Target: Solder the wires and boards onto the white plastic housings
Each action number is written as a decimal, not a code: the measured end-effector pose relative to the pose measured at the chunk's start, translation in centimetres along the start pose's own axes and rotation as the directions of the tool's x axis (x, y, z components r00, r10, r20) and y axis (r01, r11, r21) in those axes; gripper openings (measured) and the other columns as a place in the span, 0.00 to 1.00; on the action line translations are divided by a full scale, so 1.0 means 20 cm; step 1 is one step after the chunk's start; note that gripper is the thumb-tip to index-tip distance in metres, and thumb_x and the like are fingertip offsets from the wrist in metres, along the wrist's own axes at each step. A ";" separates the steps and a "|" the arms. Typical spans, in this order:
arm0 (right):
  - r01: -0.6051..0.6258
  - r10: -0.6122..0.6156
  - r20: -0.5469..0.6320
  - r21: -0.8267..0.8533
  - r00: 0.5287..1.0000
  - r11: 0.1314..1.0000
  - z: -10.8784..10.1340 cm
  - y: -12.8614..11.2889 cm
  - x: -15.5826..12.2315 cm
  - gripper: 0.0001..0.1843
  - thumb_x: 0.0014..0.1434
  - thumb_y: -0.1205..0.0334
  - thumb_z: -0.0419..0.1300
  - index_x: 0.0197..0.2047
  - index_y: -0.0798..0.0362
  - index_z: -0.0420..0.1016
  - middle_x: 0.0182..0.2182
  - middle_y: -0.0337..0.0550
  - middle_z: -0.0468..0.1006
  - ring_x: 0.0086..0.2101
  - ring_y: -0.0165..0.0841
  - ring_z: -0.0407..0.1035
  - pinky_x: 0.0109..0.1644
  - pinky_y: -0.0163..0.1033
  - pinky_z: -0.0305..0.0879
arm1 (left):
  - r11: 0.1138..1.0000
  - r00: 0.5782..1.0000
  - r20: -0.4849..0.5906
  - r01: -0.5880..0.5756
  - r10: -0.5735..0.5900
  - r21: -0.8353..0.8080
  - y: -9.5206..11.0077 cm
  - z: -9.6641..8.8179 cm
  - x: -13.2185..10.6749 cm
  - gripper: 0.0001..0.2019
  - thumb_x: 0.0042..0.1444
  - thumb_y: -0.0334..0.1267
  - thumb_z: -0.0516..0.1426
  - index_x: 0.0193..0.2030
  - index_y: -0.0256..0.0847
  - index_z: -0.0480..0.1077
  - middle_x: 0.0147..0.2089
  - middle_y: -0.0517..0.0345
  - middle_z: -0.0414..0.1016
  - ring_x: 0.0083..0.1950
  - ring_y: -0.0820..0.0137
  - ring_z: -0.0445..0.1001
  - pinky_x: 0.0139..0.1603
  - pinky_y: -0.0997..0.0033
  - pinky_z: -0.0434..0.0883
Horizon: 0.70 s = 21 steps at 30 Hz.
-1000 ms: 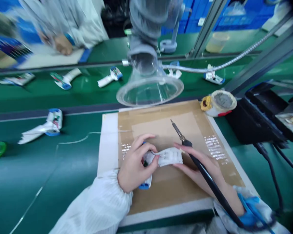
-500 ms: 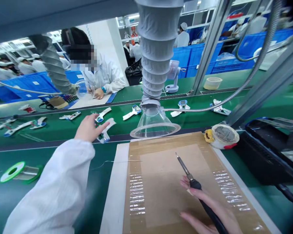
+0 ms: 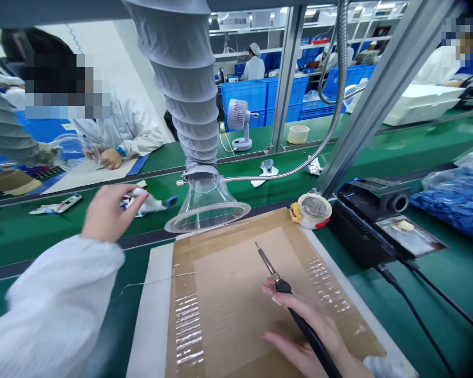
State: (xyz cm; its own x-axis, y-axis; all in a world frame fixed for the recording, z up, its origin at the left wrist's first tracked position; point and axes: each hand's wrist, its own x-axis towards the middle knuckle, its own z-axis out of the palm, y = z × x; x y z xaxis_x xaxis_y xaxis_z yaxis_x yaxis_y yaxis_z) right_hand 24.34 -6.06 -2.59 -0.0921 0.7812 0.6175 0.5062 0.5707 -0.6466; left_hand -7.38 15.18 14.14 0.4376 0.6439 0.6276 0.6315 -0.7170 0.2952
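Note:
My right hand (image 3: 307, 331) holds a soldering iron (image 3: 299, 320) by its black grip, low over the cardboard-covered work board (image 3: 236, 299). The metal tip points up and away from me, touching nothing. At the left, my left hand (image 3: 112, 210) reaches over the green belt (image 3: 63, 231), thumb and forefinger apart. Just beyond these fingers is a white plastic part (image 3: 150, 205) with a blue end, partly covered by the hand. Whether they touch, I cannot tell. A thin solder wire (image 3: 157, 281) lies across the board's left edge.
A clear fume hood (image 3: 207, 210) hangs above the board's far edge. Tape rolls (image 3: 314, 209) sit at its far right corner, beside a black soldering station (image 3: 362, 231). More white parts (image 3: 266, 173) lie on the belt. A co-worker (image 3: 122, 126) sits across at the left.
The view has swung right, bringing the soldering station and a bag of blue pieces into sight, while the solder spool has left view. My right hand still holds the soldering iron.

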 end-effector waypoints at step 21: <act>-0.211 0.233 0.329 -0.101 0.915 0.972 0.00 -0.03 -0.08 0.35 0.69 0.61 0.66 0.75 0.40 0.61 0.67 0.48 0.77 0.63 0.46 0.76 0.62 0.48 0.81 | 0.994 0.935 0.349 0.020 -0.057 0.109 0.15 0.33 -0.61 0.09 0.70 0.32 0.57 0.39 0.41 0.78 0.41 0.54 0.83 0.42 0.65 0.83 0.42 0.67 0.81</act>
State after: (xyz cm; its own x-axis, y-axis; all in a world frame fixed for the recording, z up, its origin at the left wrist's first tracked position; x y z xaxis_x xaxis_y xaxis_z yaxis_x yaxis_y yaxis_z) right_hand 24.15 -7.62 -3.27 -0.2484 0.9310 0.2674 0.5985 0.3646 -0.7134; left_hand -6.62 6.95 2.53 0.5968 0.7364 0.3186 0.7062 -0.6706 0.2271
